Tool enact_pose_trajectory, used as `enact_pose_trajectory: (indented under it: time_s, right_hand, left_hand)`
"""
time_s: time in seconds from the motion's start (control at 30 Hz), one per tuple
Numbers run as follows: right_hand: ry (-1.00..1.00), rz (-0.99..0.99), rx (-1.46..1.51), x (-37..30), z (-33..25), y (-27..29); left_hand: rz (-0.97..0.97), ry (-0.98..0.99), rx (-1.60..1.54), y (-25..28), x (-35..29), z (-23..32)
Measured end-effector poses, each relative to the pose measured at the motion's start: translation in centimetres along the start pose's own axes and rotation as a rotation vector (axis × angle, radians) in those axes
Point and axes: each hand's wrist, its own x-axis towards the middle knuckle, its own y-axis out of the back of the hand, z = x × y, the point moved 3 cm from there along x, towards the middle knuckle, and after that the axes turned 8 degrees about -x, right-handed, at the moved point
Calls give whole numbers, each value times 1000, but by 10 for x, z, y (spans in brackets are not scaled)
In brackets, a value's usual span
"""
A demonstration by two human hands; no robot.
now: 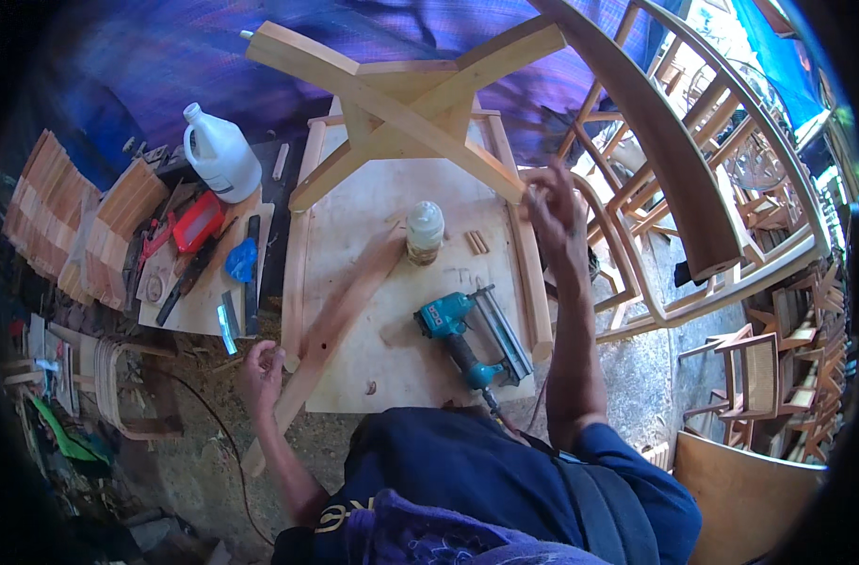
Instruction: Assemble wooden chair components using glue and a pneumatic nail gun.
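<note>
My right hand [559,218] is raised beside the lower right end of an X-shaped wooden frame [392,118]. Its fingers are bent together and a little blurred; whatever they may pinch is too small to make out. Loosely curled with fingers apart, my left hand [263,375] hovers by the near part of a long wooden board [340,315] and grips nothing visible. That board lies slantwise over a pale panel [429,377]. A clear squeeze bottle [425,232] stands at its far end, with short wooden dowels [477,242] to the right. Near me rests a teal nail gun [467,339].
At left, a side surface carries a white jug [222,155], a red tool [199,221], a blue crumpled piece [242,260] and stacked wood blocks [53,207]. Chair frames [627,202] crowd the right, with a dark curved rail [670,141]. A hose [218,424] crosses the floor.
</note>
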Motion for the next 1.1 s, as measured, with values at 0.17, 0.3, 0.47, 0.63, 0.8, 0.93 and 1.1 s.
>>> enact_pose_trajectory:
  time_s: [0.17, 0.3, 0.47, 0.63, 0.8, 0.93, 1.1]
  right_hand:
    - [168, 202, 40, 103, -37, -11]
    - [174, 409, 77, 178, -27, -22]
    - [251, 329, 301, 186, -48, -44]
    - [370, 442, 520, 190, -53, -52]
    - [410, 483, 52, 211, -46, -51]
    - [326, 450, 109, 196, -60, -56]
    - [291, 475, -3, 185, -83, -57]
  left_hand:
    - [-79, -88, -96, -14, 4, 12]
    - [-50, -91, -120, -4, -1, -5]
    - [-33, 22, -116, 21, -10, -14]
    - [-18, 8, -91, 31, -6, 4]
    - [-38, -38, -149, 34, 11, -18]
    - [-81, -54, -82, 31, 27, -32]
    - [-130, -62, -108, 21, 41, -17]
